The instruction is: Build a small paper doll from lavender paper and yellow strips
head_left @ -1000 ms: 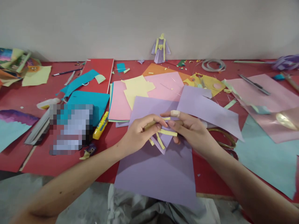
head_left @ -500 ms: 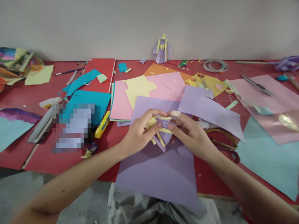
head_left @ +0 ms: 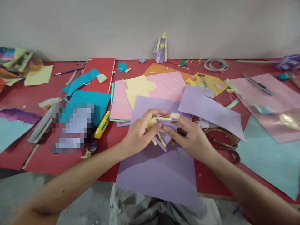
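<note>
Between my two hands is a small folded paper figure point(head_left: 162, 144) of purple paper with yellow strips, partly hidden by the fingers. My left hand point(head_left: 140, 132) is closed on its left side, thumb on top. My right hand point(head_left: 191, 132) pinches the right side, its thumb close to the left thumb; one finger wears a bandage point(head_left: 175, 116). Under the hands a large purple sheet point(head_left: 157, 178) hangs over the table's front edge. A finished-looking purple and yellow paper doll point(head_left: 161, 51) leans upright against the wall.
Scissors point(head_left: 222, 137) lie right of my right hand, partly under a purple piece point(head_left: 211, 107). A yellow glue tube point(head_left: 102, 125), a blurred phone point(head_left: 75, 128) and teal paper point(head_left: 103, 100) are at left. Pink sheets point(head_left: 119, 103), a pen point(head_left: 257, 83) and a tubing coil point(head_left: 216, 65) lie around.
My right thumb has shifted left over the paper figure, nearer the left thumb. My left hand has hardly moved.
</note>
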{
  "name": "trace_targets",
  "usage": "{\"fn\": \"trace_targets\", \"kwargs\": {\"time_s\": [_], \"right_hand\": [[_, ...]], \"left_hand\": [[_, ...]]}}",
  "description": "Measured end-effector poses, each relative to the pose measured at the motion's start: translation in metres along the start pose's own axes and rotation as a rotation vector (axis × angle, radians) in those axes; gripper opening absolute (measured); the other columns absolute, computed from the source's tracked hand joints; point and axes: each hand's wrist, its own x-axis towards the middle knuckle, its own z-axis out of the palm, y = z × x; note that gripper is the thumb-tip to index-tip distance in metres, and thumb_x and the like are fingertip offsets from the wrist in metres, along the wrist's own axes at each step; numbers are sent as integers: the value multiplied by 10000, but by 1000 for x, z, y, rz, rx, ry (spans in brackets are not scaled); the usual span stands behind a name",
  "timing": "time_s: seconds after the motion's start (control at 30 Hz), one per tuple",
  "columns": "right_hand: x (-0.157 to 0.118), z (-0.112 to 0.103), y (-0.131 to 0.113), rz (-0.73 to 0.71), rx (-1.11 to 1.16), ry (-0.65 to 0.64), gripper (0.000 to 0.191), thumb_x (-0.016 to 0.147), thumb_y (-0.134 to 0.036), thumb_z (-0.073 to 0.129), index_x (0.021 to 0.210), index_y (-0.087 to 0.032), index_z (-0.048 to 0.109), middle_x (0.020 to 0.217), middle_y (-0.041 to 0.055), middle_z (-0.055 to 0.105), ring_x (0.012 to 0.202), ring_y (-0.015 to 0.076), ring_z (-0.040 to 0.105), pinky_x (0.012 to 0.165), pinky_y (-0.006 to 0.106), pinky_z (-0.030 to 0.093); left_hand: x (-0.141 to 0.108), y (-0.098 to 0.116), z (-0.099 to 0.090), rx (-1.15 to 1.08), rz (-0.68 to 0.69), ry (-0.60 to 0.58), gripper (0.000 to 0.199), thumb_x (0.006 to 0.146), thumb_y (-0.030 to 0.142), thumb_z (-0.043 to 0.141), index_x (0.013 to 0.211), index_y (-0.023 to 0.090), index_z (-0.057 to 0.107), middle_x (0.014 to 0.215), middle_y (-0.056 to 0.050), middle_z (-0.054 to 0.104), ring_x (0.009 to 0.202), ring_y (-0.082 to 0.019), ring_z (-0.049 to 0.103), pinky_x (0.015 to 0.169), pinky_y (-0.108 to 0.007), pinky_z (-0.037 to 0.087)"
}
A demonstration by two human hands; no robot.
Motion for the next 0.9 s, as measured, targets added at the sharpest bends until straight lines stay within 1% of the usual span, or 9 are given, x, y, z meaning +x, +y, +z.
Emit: {"fn": "trace_targets", "kwargs": {"time_s": [0.1, 0.27, 0.33, 0.4, 0.5, 0.57, 0.63, 0.73, 0.9], "right_hand": [[0, 0, -1, 0, 13, -5, 249, 950, -375, 568, 1158, -243, 607, 773, 2, 665, 604, 150, 626, 542, 275, 509], [-1, 1, 0, -16, -3, 9, 292, 954, -388, 566, 1211, -253, 600, 779, 4, 666, 619, 155, 630, 554, 281, 513], [-1, 2, 0, -21, -15, 5, 317, 957, -388, 565, 1250, -270, 588, 789, 0, 673, 592, 146, 620, 560, 285, 517], [-1, 3, 0, -23, -18, 4, 335, 956, -376, 569, 1275, -275, 574, 810, 0, 687, 590, 141, 624, 577, 287, 525], [-2, 4, 1, -28, -13, 4, 366, 954, -360, 571, 1306, -262, 545, 825, 4, 702, 627, 150, 647, 587, 285, 523], [-2, 5, 2, -33, -30, 9, 370, 953, -364, 571, 1301, -243, 537, 809, 6, 699, 632, 155, 650, 575, 282, 511], [-2, 6, 2, -33, -61, 18, 346, 954, -377, 567, 1267, -230, 545, 828, 14, 703, 611, 149, 641, 562, 281, 499], [-3, 6, 1, -29, -106, 29, 297, 956, -393, 559, 1207, -234, 561, 856, 19, 710, 566, 135, 618, 547, 280, 486], [-3, 5, -1, -33, -109, 21, 260, 951, -382, 558, 1167, -238, 568, 831, 10, 710, 525, 129, 598, 524, 276, 470]], "left_hand": [[0, 1, 2, -45, -14, 15, 294, 995, 372, 508, 1272, 274, 497, 1008, -19, 649, 649, -108, 649, 502, -183, 554], [-1, 0, 4, -45, 36, 51, 314, 996, 365, 511, 1299, 281, 501, 1054, -30, 637, 721, -110, 664, 524, -163, 563], [-2, -2, 4, -25, 59, 59, 305, 996, 325, 513, 1298, 285, 513, 1116, -40, 641, 792, -127, 690, 578, -177, 583], [-3, -3, 4, -13, 82, 72, 310, 990, 267, 510, 1300, 289, 518, 1203, -48, 630, 920, -164, 707, 665, -215, 609], [-3, -3, 5, -5, 115, 93, 329, 974, 180, 497, 1284, 286, 530, 1261, -44, 619, 1136, -211, 662, 831, -280, 612], [-3, -1, 5, -11, 133, 97, 322, 966, 136, 478, 1253, 270, 537, 1262, -38, 631, 1198, -201, 632, 899, -285, 590], [-2, 1, 6, -19, 132, 94, 279, 973, 136, 468, 1218, 249, 541, 1250, -37, 648, 1197, -184, 631, 924, -276, 574], [-1, 2, 6, -6, 107, 102, 214, 989, 206, 492, 1194, 229, 553, 1237, -44, 662, 1180, -189, 637, 910, -274, 572], [-1, 0, 5, 31, 104, 117, 210, 983, 270, 539, 1185, 228, 576, 1208, -40, 671, 1135, -190, 649, 853, -249, 574]]}}
